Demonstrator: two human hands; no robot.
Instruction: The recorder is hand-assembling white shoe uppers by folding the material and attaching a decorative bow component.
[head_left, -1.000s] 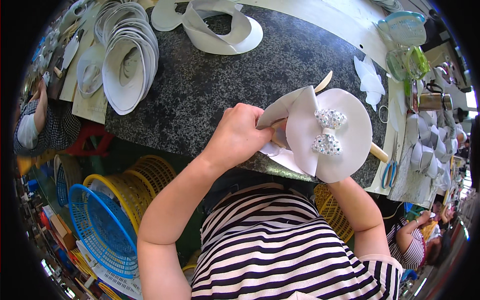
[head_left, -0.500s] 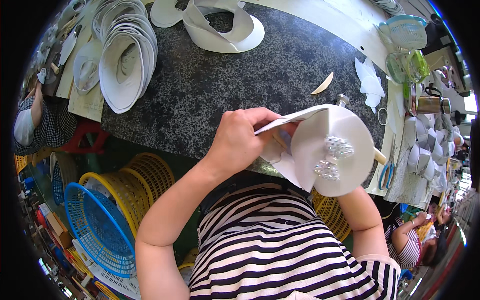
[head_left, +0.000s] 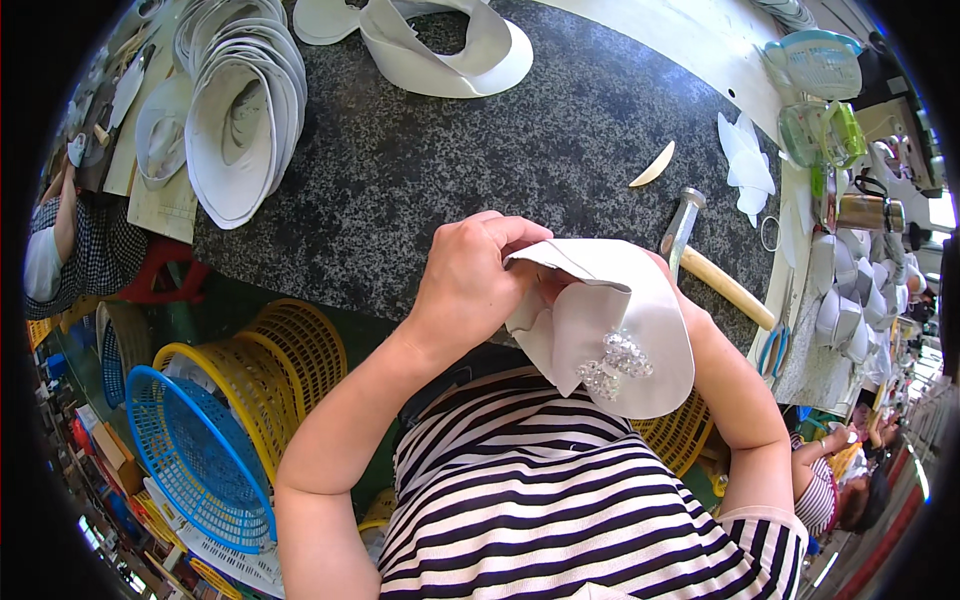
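A white shoe upper (head_left: 655, 325), with a sparkling rhinestone bow ornament (head_left: 622, 362) on its front, is held over the near edge of the dark speckled worktop. My left hand (head_left: 468, 275) pinches the upper's left edge between thumb and fingers. On the other side my right hand (head_left: 692, 318) grips it from behind; most of those fingers are hidden by the upper. Just right of the upper lies a hammer (head_left: 725, 285) with a metal head and a wooden handle. Beyond it rests a small curved, pale wooden piece (head_left: 653, 165).
A stack of white uppers (head_left: 232, 140) stands at the far left, another upper (head_left: 450, 70) at the back. To the right are white cut pieces (head_left: 745, 165), a tape ring (head_left: 770, 233) and blue-handled scissors (head_left: 773, 350). Blue (head_left: 140, 440) and yellow baskets (head_left: 300, 345) stand below left.
The upper has moved left and slightly down, tilting as it goes. My right hand has come left with it, and the hammer, mostly covered before, is now exposed.
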